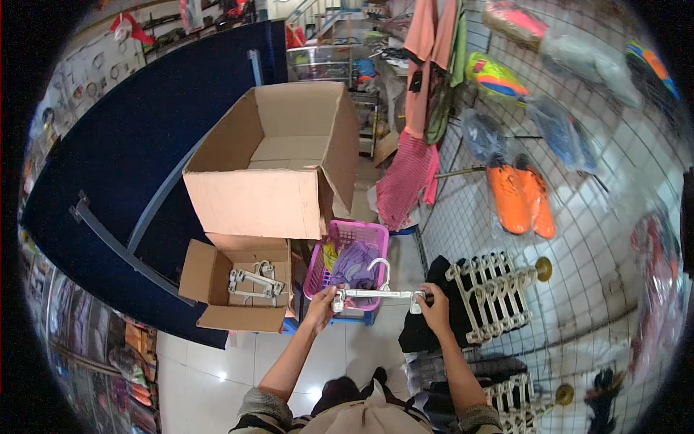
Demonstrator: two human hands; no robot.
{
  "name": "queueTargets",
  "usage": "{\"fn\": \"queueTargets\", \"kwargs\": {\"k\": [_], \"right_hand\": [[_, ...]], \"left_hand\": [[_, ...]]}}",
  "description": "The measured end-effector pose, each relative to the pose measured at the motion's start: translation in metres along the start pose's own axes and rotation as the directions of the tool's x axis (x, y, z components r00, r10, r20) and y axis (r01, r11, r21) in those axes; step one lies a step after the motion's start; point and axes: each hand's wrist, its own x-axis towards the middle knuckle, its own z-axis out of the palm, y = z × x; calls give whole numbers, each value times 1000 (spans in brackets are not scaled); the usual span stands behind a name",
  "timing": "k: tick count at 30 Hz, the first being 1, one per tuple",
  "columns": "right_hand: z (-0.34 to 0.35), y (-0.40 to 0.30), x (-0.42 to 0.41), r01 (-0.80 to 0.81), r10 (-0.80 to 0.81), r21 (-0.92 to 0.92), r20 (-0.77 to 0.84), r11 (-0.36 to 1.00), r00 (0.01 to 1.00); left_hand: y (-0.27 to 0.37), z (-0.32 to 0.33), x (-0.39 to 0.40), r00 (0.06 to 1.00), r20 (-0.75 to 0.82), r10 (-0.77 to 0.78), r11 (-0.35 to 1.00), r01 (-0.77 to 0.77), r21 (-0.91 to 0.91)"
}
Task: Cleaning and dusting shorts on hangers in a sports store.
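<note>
Between my two hands is a white plastic clip hanger (379, 294), its hook pointing away from me. My left hand (322, 308) grips the clip at its left end, and my right hand (435, 308) grips the clip at its right end. Nothing hangs from it. Behind it stands a pink plastic basket (386, 238) with purple cloth (355, 265) and a bit of yellow cloth inside. Several white clip hangers (257, 285) lie in a small open cardboard box (198, 271) to the left. Beside my right hand, black garments (412, 331) hang from a row of white clip hangers (493, 295).
A large open cardboard box (252, 200) stands above the small one, before a dark blue panel (108, 190). On the right, a wire grid wall (574, 293) carries orange shoes (509, 198) in plastic. Pink striped clothing (404, 182) hangs ahead. Another hanger row (512, 401) is lower right.
</note>
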Motion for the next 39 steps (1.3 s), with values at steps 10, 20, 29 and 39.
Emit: {"fn": "queueTargets", "kwargs": {"k": [10, 20, 29, 39], "right_hand": [[90, -23, 46, 534, -475, -90, 353, 840, 806], [167, 85, 86, 191, 51, -328, 605, 925, 794], [218, 142, 96, 68, 339, -629, 503, 774, 795], [241, 188, 102, -691, 795, -398, 223, 603, 564]], "left_hand": [[-41, -14, 55, 993, -75, 97, 994, -92, 59], [-116, -71, 150, 954, -277, 110, 930, 0, 368], [-176, -108, 181, 857, -131, 499, 232, 14, 973], [-142, -57, 156, 859, -218, 463, 491, -44, 870]]}}
